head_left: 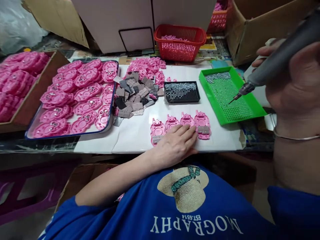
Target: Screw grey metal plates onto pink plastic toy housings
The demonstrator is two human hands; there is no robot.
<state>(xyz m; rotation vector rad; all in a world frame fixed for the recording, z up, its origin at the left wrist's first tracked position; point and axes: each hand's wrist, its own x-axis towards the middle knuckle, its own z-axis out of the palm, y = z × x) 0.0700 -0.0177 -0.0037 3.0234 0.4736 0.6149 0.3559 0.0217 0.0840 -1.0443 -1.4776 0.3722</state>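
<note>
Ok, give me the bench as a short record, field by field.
Left hand: laid over the middle of a row of four pink casings
Right hand: gripping a driver, bit angled down over the green tray
Gray plates: seen on both outer casings; middle two partly hidden
Small metal pieces: in green tray and black tray
Left side: more casings in the blue-rimmed tray

Four pink molded shells (202, 116) lay in a row on the white-covered desk (132, 135), the end two bearing gray plates (203, 130), the middle two partly hidden. The dark gray driver (277, 56) slanted, thin bit lowest.
</note>
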